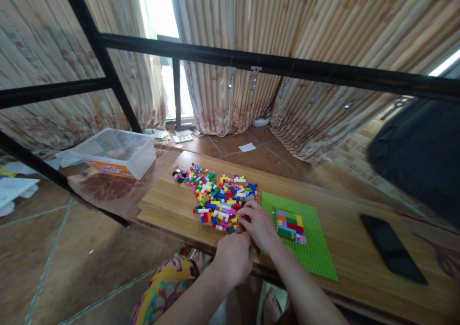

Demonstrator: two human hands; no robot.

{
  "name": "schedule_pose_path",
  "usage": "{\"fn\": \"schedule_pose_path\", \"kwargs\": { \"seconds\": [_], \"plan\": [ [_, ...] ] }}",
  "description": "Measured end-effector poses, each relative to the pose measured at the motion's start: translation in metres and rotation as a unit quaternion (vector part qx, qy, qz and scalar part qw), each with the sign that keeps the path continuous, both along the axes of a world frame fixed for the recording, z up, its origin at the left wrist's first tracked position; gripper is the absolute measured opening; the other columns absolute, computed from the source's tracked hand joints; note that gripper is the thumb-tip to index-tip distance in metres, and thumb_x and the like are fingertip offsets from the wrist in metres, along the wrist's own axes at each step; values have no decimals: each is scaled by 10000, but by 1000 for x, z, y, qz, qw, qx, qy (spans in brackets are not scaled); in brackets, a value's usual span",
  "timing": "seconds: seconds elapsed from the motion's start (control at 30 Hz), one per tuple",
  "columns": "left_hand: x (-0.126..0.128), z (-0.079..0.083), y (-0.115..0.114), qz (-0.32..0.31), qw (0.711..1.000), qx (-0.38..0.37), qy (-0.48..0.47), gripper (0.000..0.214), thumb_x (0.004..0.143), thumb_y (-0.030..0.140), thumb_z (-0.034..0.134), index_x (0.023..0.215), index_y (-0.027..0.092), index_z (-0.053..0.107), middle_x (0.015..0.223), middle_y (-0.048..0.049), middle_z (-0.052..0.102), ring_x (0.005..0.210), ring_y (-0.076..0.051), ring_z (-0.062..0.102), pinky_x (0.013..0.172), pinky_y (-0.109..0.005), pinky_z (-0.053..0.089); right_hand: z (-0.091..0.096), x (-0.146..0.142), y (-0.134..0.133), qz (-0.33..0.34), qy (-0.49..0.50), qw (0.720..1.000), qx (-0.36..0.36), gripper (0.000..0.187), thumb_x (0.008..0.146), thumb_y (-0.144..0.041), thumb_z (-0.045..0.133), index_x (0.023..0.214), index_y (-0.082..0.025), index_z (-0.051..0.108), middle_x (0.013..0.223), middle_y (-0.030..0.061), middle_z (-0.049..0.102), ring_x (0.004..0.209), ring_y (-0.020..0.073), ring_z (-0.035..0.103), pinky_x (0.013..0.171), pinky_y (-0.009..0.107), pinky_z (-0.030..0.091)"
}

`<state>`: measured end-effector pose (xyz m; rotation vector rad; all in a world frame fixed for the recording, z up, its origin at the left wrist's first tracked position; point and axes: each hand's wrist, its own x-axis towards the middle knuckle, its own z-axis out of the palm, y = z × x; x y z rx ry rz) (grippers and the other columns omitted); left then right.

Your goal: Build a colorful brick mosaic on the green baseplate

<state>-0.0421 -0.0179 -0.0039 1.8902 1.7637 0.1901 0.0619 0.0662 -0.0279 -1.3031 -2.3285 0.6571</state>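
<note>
The brick pile (224,193) lies forward-left of your right hand (259,224), whose grip is indeterminable. Your left hand (234,258) is curled, contents hidden.

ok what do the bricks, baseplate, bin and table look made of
Bricks: likely plastic, smooth, in solid bright colours.
Baseplate: probably matte plastic, with a regular dotted grid.
Bin: cloudy, see-through walls suggest plastic.
Table: smooth, with visible grain; wood or wood-look laminate, can't tell which.
</note>
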Motion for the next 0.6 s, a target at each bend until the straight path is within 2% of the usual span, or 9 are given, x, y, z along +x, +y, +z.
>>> {"fn": "schedule_pose_path", "kwargs": {
  "seconds": [0.2,0.37,0.47,0.53,0.6],
  "plan": [
    [-1,0,1,1,1000,10,-10,268,859,290,413,945,173,638,906,-117,707,864,-262,669,735,-330,483,11,1,-3,-13,36,999,10,84,802,-176,570,826,-203,646,963,32,605,828,149,572,766,289,435],
    [1,3,4,56,997,41,-30,224,867,244,420,955,176,615,845,-90,691,828,-227,656,720,-298,450,27,17,-7,-55,116,991,-28,127,816,-215,519,820,-200,645,740,-4,656,672,138,583,652,266,438],
    [3,4,11,126,979,92,-132,235,872,197,407,996,186,606,865,-63,685,821,-188,642,729,-279,441,32,31,-10,-55,150,987,-36,146,808,-231,526,818,-196,668,754,6,675,686,140,598,666,269,455],
    [5,1,16,163,950,117,-240,247,877,207,411,1034,186,600,913,-57,683,824,-167,634,737,-269,449,33,40,-13,-52,159,986,-25,154,807,-225,535,827,-197,685,788,20,681,716,146,604,696,279,466],
    [9,-3,22,175,916,111,-343,247,874,252,435,1039,181,604,918,-51,681,786,-152,629,704,-256,463,33,48,-17,-40,162,986,-18,168,815,-210,534,841,-201,700,814,31,683,751,151,608,728,290,471]
  ]
}}
